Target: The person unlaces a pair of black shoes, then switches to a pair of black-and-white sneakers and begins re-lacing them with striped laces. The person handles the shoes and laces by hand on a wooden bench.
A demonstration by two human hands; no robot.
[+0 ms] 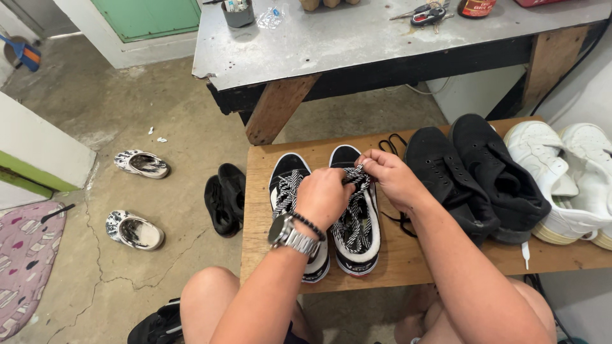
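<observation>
Bare knees at six o'clock, then left hand [323, 196] with steel watch and bead bracelet, closed over the patterned black-and-white flat lace [354, 191], and right hand [389, 177] pinching it at the tongue of the right black canvas white-soled sneaker [357, 245] on the worn wooden bench [408, 261]. Matching left sneaker [287, 185] touching at nine o'clock; at three o'clock matte black high-tops [475, 175], then scuffed white leather trainers [564, 178]. Grey metal-topped table [357, 41] at twelve o'clock.

Left wrist [299, 232]: silver watch w/ black bead bracelet; arms bare.

Home utility room: workbench [357, 44], cracked concrete floor [159, 191]
</observation>
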